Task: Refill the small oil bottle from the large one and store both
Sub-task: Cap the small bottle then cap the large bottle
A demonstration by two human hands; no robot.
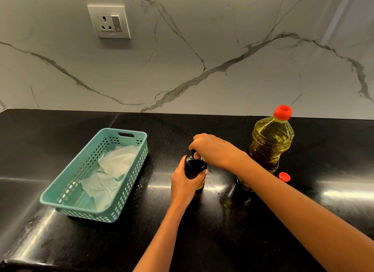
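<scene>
The small bottle [194,169] stands upright on the black surface [212,231], about in the middle, between the basket [131,176] and the large bottle [271,142]. The left hand [187,183] grips its body from the left side, with the fingers curled round it; a little yellow oil shows under the fingers at the bottom. The right hand [212,150] comes from above, and its curled fingers pinch the black top [195,160] of the small bottle. I cannot tell if this top sits tight or loose.

The large bottle stands upright to the right, near the wall, and holds yellow oil. Its neck is red. The right forearm passes in front of its lower part. A red cap [284,177] lies on the surface just beside the foot of the large bottle, on its right side.

The basket is blue-green, with holes in its walls, and rests on the surface at the left, well apart from the bottles. White paper sheets [117,162] lie crumpled inside it. On the marble wall behind there is a socket [109,21].
</scene>
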